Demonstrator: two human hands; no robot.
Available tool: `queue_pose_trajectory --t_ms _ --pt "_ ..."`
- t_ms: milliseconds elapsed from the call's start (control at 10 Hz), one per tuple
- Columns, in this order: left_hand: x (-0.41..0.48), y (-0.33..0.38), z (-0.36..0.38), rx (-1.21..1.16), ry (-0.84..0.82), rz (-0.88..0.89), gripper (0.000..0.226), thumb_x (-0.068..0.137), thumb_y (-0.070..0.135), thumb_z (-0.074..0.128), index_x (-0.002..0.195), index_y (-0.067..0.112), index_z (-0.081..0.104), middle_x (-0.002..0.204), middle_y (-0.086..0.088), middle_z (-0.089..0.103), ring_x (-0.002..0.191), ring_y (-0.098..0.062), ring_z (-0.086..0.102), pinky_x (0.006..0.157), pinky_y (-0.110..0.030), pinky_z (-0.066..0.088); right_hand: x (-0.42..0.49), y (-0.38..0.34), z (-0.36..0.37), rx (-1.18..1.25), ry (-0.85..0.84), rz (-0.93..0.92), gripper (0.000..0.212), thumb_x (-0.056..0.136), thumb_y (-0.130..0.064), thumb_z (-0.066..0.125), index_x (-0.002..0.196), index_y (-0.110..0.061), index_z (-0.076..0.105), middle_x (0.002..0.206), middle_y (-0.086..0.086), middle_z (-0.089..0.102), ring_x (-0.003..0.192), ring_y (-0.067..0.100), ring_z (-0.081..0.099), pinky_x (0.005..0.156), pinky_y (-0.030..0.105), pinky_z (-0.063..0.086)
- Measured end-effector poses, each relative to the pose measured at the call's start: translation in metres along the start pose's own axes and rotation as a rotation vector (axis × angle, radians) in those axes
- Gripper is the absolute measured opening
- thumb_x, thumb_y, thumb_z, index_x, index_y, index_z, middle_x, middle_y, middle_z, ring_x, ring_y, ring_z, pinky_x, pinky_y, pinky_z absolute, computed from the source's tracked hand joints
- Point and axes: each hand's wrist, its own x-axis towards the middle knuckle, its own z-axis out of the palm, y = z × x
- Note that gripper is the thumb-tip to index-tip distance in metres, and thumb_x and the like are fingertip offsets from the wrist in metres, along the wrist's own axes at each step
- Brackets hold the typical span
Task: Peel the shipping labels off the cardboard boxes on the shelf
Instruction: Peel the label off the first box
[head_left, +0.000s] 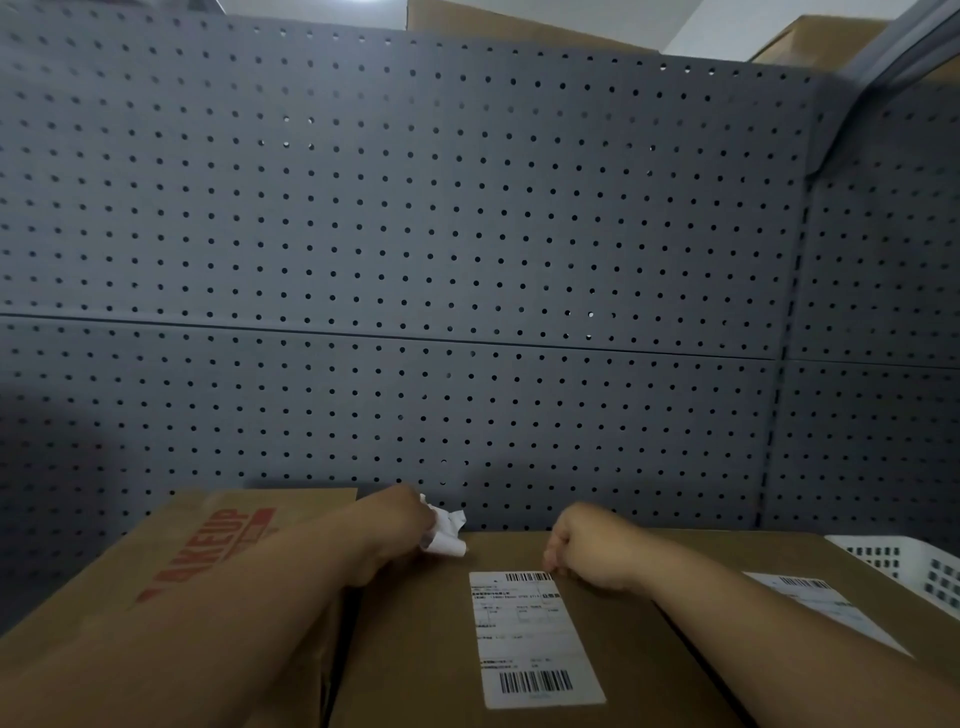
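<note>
Two labels show in the head view. The label (535, 639) lies flat on top of the box (415, 623), low and centre in the frame. A second label (826, 608) lies on cardboard at lower right, partly hidden by the forearm.

Judged by its look, the label is thin, light, limp paper held down by adhesive. It would likely tear if pulled fast, and it may lift the cardboard's skin. A corner is the place to take hold, peeling low and slowly.

The right hand (587, 551) has its fingers curled down at the label's upper right corner. I cannot tell whether they already pinch it. The left hand (400, 525) grips a crumpled white wad (444, 535) at the box's far edge.

The label is a tall white rectangle with a small barcode at its top, a larger one at its bottom, and fine print and ruled cells between. Its edges look stuck down.

Grey pegboard (415, 234) fills the frame above, and a white basket (904, 564) sits at right.
</note>
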Motion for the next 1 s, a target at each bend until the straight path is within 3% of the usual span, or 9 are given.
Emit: queue_pose_trajectory --t_ms 100,200,300,400,500,700,800,900,1000 --pt "-0.002 0.002 -0.002 -0.077 0.027 -0.009 0.048 0.098 0.016 0.048 0.142 0.001 0.034 0.139 -0.014 0.048 0.119 -0.023 0.051 0.086 -0.023 0.037 -0.005 0.000 -0.007 0.088 -0.106 0.000 0.018 0.091 -0.009 0.055 0.082 -0.011 0.069 0.077 0.000 0.062 0.066 0.005 0.051 0.065 0.017 0.041" --pt "-0.001 -0.004 -0.003 -0.225 -0.003 0.086 0.038 0.099 0.014 0.043 0.131 -0.007 0.047 0.133 -0.023 0.053 0.089 -0.019 0.059 0.069 -0.022 0.045 -0.006 -0.003 -0.011 0.157 -0.094 -0.003 0.022 0.092 -0.009 0.053 0.076 -0.015 0.067 0.079 -0.001 0.064 0.068 0.006 0.054 0.063 0.015 0.042" --pt "-0.010 -0.006 -0.005 -0.221 -0.005 0.139 0.034 0.098 0.010 0.044 0.123 -0.011 0.053 0.127 -0.027 0.057 0.059 -0.008 0.045 0.047 -0.013 0.040 -0.009 -0.010 -0.002 -0.107 0.034 -0.183 0.020 0.095 -0.024 0.051 0.106 -0.017 0.067 0.109 -0.003 0.064 0.097 0.010 0.058 0.086 0.023 0.044" --pt "-0.012 -0.006 -0.007 -0.255 -0.007 0.136 0.035 0.099 0.010 0.043 0.125 -0.011 0.051 0.128 -0.027 0.056 0.058 -0.009 0.046 0.043 -0.012 0.039 -0.006 -0.018 0.010 -0.245 0.034 -0.383 0.026 0.095 -0.030 0.052 0.116 -0.022 0.064 0.107 -0.009 0.056 0.099 0.008 0.052 0.089 0.023 0.041" --pt "-0.013 -0.005 -0.009 -0.248 0.003 0.135 0.035 0.099 0.011 0.043 0.124 -0.011 0.052 0.127 -0.027 0.057 0.061 -0.012 0.048 0.048 -0.014 0.040 -0.002 -0.029 0.016 -0.287 0.026 -0.447 0.027 0.095 -0.029 0.051 0.118 -0.023 0.064 0.096 -0.013 0.045 0.096 0.010 0.050 0.083 0.023 0.038" --pt "-0.015 -0.004 -0.008 -0.250 -0.008 0.143 0.034 0.098 0.008 0.043 0.124 -0.013 0.051 0.128 -0.028 0.056 0.056 -0.008 0.044 0.042 -0.012 0.039 0.006 -0.038 0.019 -0.227 -0.007 -0.369 0.019 0.096 -0.024 0.049 0.104 -0.017 0.065 0.096 -0.010 0.051 0.087 0.008 0.050 0.072 0.022 0.040" --pt "-0.013 -0.005 -0.008 -0.222 -0.006 0.150 0.035 0.099 0.010 0.043 0.124 -0.013 0.051 0.128 -0.029 0.056 0.061 -0.014 0.047 0.045 -0.016 0.041 0.011 -0.044 0.022 -0.229 -0.029 -0.323 0.020 0.095 -0.026 0.051 0.100 -0.012 0.065 0.099 0.000 0.058 0.086 0.015 0.054 0.070 0.025 0.040" --pt "-0.011 -0.006 -0.007 -0.202 -0.007 0.144 0.036 0.099 0.012 0.043 0.124 -0.012 0.052 0.129 -0.029 0.055 0.075 -0.021 0.049 0.064 -0.027 0.044 0.013 -0.046 0.021 -0.242 -0.065 -0.298 0.018 0.095 -0.023 0.052 0.099 -0.011 0.065 0.097 0.002 0.058 0.086 0.017 0.054 0.071 0.027 0.041" --pt "-0.012 -0.004 -0.007 -0.208 -0.011 0.139 0.035 0.099 0.012 0.044 0.124 -0.012 0.052 0.129 -0.028 0.055 0.066 -0.018 0.048 0.059 -0.024 0.043 0.012 -0.044 0.019 -0.202 -0.067 -0.294 0.016 0.096 -0.021 0.049 0.092 -0.023 0.064 0.109 -0.001 0.061 0.096 0.018 0.058 0.086 0.033 0.049"
